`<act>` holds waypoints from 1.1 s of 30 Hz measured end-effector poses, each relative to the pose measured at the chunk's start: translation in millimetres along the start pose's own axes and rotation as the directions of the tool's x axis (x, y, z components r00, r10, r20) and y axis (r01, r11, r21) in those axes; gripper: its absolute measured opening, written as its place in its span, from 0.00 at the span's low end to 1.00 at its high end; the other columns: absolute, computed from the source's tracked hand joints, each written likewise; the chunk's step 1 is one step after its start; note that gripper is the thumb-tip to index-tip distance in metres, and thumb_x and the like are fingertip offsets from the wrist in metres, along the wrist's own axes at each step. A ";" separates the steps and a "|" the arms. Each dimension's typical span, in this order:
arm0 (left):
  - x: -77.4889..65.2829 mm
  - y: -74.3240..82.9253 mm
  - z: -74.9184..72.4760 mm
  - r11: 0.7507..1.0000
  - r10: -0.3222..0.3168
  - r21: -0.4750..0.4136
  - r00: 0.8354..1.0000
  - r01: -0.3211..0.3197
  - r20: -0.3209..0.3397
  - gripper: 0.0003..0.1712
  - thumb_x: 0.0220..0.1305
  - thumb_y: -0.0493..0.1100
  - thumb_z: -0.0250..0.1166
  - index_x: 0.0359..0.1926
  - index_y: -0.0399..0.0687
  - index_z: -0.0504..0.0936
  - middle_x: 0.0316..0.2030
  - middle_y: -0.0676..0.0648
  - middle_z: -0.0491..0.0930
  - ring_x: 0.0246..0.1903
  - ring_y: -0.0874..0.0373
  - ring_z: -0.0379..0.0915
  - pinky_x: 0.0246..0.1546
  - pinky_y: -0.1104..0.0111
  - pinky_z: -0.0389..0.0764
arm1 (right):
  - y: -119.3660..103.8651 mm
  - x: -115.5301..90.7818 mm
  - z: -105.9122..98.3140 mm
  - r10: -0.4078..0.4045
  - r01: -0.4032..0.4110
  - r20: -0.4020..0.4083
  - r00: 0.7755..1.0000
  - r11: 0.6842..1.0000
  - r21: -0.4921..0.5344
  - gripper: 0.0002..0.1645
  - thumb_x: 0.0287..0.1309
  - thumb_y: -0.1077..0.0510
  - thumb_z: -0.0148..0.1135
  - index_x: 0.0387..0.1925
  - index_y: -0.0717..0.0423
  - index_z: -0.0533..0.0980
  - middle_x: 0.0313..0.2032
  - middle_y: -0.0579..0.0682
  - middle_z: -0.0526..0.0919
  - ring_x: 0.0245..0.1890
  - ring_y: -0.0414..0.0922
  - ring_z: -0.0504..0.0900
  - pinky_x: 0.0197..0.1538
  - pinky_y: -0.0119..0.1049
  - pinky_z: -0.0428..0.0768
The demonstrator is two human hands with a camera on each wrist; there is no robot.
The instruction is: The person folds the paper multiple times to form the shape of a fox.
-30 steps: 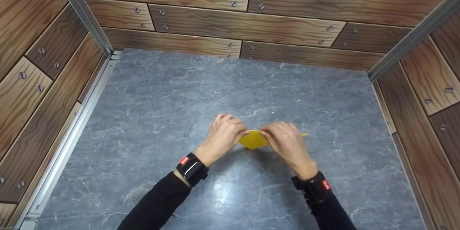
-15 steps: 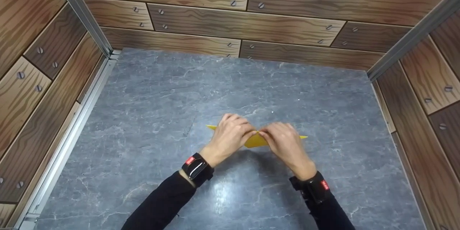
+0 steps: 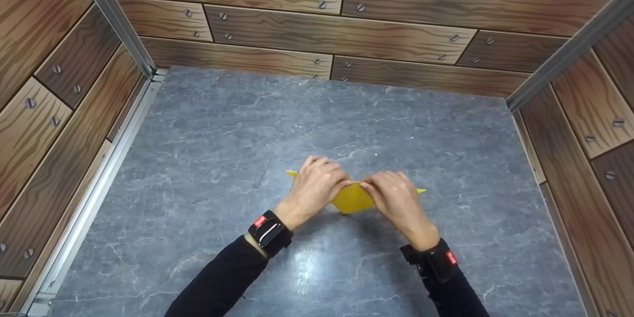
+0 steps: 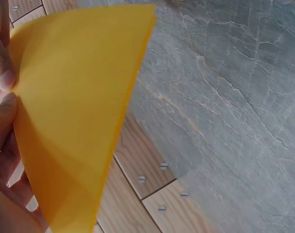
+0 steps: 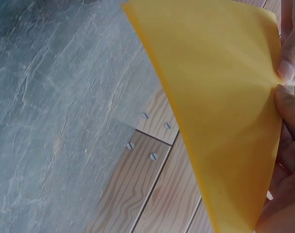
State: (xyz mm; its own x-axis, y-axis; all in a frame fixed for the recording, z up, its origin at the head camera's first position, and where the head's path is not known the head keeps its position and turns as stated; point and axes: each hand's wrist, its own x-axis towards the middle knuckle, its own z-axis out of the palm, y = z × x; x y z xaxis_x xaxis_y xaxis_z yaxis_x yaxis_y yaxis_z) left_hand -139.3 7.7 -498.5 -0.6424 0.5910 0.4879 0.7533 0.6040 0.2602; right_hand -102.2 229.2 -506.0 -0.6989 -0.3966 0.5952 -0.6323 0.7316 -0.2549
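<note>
Folded yellow paper sheet [image 3: 352,199], one; located low of centre on the grey marbled tabletop [image 3: 247,124], between the two hands and seemingly raised off the surface; whether its lower corner touches cannot be told; a doubled edge shows in the wrist views, suggesting more than one layer.

Left hand [image 3: 319,178]: fingers curled in, thumb and fingertips pinching the sheet's upper edge just left of its middle; no gap left open at the tips.

Right hand [image 3: 394,190]: the mirror of this, pinching the same edge just right of the middle; the thumb tips of the two hands lie near one another.

Governing relation, by judgement: the sheet's long axis runs left to right, along the pinched edge, with a pointed end jutting out past each hand; the broad part extends from the fingertips toward the person; neither hand is nearer, both being in contact.

Accessories: black wrist bands with red labels, left [image 3: 270,233] and right [image 3: 436,260]; black sleeves [image 3: 218,277].

Surroundings: wood-print panels [image 3: 277,29] on three sides; pale metal rail [image 3: 102,190] along the left side.
</note>
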 end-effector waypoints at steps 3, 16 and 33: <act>-0.8 -1.5 -1.1 1.000 -0.015 -0.006 1.000 0.015 0.004 0.09 0.68 0.52 0.69 0.37 0.54 0.90 0.36 0.55 0.88 0.39 0.59 0.81 0.53 0.61 0.78 | 1.1 -0.5 -0.8 0.013 -0.013 0.002 1.000 1.000 0.001 0.06 0.58 0.62 0.76 0.35 0.53 0.84 0.30 0.47 0.87 0.30 0.45 0.84 0.37 0.43 0.81; -3.6 -5.3 -0.8 1.000 0.004 0.020 1.000 -0.004 0.008 0.09 0.69 0.52 0.68 0.37 0.55 0.90 0.35 0.56 0.88 0.39 0.60 0.81 0.53 0.61 0.78 | 1.3 -2.5 0.2 0.010 -0.009 0.015 1.000 1.000 -0.003 0.06 0.58 0.61 0.76 0.36 0.52 0.84 0.30 0.46 0.87 0.29 0.43 0.84 0.36 0.42 0.79; -6.8 -11.8 -1.8 1.000 -0.025 0.002 1.000 0.025 0.005 0.09 0.68 0.52 0.69 0.38 0.54 0.90 0.36 0.54 0.89 0.41 0.57 0.83 0.53 0.60 0.78 | 5.9 -4.7 -1.9 0.026 -0.026 0.006 1.000 0.999 -0.022 0.07 0.57 0.61 0.76 0.35 0.53 0.84 0.30 0.47 0.87 0.30 0.45 0.84 0.36 0.44 0.80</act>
State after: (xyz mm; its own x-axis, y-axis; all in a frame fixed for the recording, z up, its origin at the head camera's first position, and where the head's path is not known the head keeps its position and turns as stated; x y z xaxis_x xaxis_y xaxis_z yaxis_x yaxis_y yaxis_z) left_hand -143.6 -4.4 -503.4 -0.6621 0.5781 0.4770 0.7364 0.6201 0.2706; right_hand -102.0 236.5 -509.0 -0.7170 -0.3809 0.5838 -0.6067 0.7534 -0.2535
